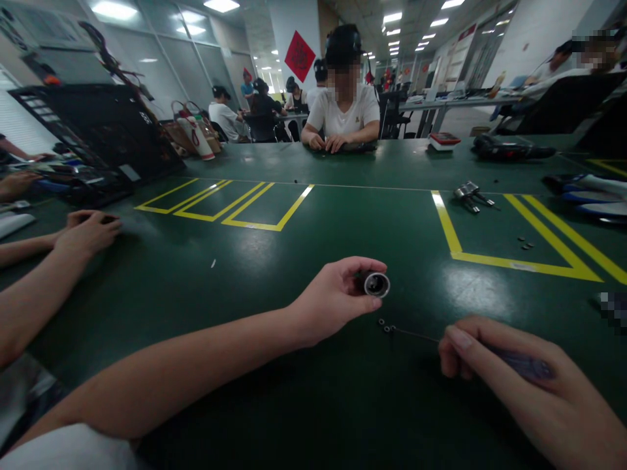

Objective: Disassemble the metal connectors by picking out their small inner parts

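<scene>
- Two hands work low over the green table (274, 274).
- Left hand (333, 300) is closed around a small metal cylinder (376, 284), fingers and thumb on its round side, open end turned to the camera, just above the table.
- Right hand (529, 385) is closed on a thin screwdriver (509, 359); its tip lies on the table near some tiny rings (386, 326).
- Cylinder looks stiff, smooth and light, perhaps slippery; a hold around the side wall seems safest.
- Some loose metal parts (470, 194) lie well apart, inside the yellow lines.
</scene>
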### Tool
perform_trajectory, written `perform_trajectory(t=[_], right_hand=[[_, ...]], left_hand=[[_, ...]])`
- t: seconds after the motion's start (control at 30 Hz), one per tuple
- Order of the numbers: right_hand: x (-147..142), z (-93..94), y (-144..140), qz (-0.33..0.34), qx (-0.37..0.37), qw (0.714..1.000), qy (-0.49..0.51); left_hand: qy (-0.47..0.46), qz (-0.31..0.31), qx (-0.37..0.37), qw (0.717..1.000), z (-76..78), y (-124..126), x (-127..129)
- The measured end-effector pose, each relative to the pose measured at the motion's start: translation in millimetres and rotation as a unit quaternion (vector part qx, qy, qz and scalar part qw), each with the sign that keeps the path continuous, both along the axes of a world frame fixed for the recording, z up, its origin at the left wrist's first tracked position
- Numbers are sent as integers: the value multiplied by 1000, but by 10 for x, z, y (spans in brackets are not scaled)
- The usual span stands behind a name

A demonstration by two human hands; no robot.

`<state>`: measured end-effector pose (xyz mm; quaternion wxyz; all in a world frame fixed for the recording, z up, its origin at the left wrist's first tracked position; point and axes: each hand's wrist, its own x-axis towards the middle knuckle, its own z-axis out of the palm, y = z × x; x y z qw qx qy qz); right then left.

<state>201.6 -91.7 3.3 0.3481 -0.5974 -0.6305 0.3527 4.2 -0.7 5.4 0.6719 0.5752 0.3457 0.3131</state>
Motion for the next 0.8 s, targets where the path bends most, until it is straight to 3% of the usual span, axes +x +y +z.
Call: perform_trajectory(t=[0.17,0.3,0.53,0.8], right_hand=[[26,46,-72,-40,11,999,-4],[88,23,32,-71,-48,996,15],[106,-33,247,-198,-112,952,206],[70,-152,108,-143,-56,959,239]], left_hand=[[22,8,-10,1000,36,-44,8],[17,-2,-38,999,58,-69,11],[-13,9,-78,997,69,-83,0],[-22,29,-82,996,67,-89,-5]])
